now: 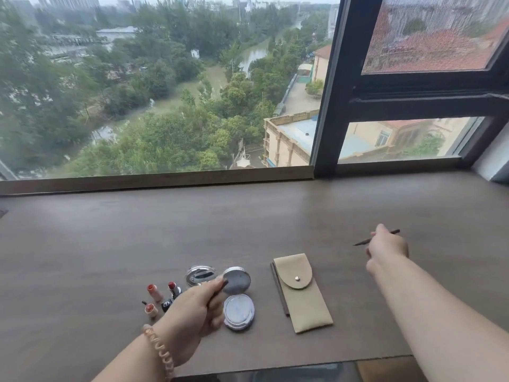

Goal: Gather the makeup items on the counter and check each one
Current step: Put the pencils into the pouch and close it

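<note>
My left hand (192, 312), bead bracelet (159, 354) on wrist, nearest to me; fingers curled, pinching thin dark stick (217, 293) between thumb and forefinger. Just beyond fingertips: open round compact (238, 297), lid up, touching stick tip. Clear round case (199, 275) behind it. Left of my knuckles: three open lipsticks (162, 295). My right hand (387, 248) well apart to right, fingers closed on brown pencil (360, 242). Between both hands: beige pouch (301, 292) flat on wooden counter (248, 216).

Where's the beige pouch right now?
The beige pouch lies flat on the counter, just right of the open compact, below and left of the right hand.
</note>
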{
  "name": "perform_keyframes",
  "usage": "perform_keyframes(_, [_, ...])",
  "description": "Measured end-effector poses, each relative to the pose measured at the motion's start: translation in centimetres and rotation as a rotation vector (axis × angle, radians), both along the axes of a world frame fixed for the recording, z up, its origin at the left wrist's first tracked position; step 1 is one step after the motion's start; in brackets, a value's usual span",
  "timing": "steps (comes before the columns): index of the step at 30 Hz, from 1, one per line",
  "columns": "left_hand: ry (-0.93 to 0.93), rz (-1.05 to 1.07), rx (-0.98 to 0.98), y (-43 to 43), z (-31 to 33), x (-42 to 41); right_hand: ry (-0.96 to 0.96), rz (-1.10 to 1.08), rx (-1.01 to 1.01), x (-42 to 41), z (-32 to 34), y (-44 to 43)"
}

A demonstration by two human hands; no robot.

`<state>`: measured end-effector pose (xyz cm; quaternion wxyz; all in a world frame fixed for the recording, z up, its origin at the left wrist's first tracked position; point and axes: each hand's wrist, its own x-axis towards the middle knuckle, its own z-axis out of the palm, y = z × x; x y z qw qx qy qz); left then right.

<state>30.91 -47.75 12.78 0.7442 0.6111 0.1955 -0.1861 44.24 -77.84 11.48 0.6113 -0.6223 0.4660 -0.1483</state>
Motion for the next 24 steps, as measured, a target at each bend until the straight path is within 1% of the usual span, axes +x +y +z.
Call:
perform_keyframes(2, [0.093,0.047,0.039,0.7,-1.5,0.1,-0.029,0.045,0.071,-0.6,-0.3,-0.2])
perform_keyframes(3, [0.106,0.054,0.069,0.5,-2.0,0.3,-0.039,0.082,0.115,-1.1,-0.6,0.3])
perform_keyframes(7, [0.095,0.027,0.245,-0.8,-2.7,1.1,-0.049,0.311,0.198,-3.4,-3.1,4.1])
perform_keyframes(8, [0.106,0.024,0.281,-1.1,-2.8,1.4,-0.078,0.370,0.210,-4.0,-3.6,5.0])
perform_keyframes(10, [0.151,0.025,0.304,-1.7,-3.3,2.0,-0.162,0.494,0.204,-5.2,-4.2,6.7])
perform_keyframes(12, [0.184,0.031,0.260,-2.7,-3.7,2.4,-0.191,0.661,0.119,-6.2,-4.7,7.9])
perform_keyframes(14, [0.200,0.022,0.229,-3.8,-4.2,2.9,-0.180,0.846,0.019,-6.9,-5.6,8.6])
perform_keyframes(15, [0.199,-0.004,0.242,-4.3,-4.6,3.1,-0.149,0.937,-0.072,-7.1,-6.2,8.8])
perform_keyframes(16, [0.193,-0.031,0.267,-4.6,-5.3,3.3,-0.110,1.038,-0.212,-7.3,-6.9,9.1])
perform_keyframes(18, [0.175,-0.044,0.331,-5.2,-7.0,3.8,0.010,1.233,-0.668,-7.6,-8.0,9.4])
perform_keyframes(19, [0.154,-0.046,0.413,-5.3,-7.9,4.1,0.038,1.307,-0.832,-8.0,-8.3,9.6])
perform_keyframes(20, [0.127,-0.067,0.553,-5.3,-8.4,4.3,0.042,1.360,-0.930,-8.2,-8.5,9.8])
perform_keyframes(22, [0.082,-0.125,0.812,-5.4,-8.6,4.8,0.046,1.436,-1.022,-8.5,-9.1,10.2])
perform_keyframes(24, [0.045,-0.160,0.911,-5.6,-8.6,5.4,0.062,1.490,-1.127,-8.7,-9.7,10.4])
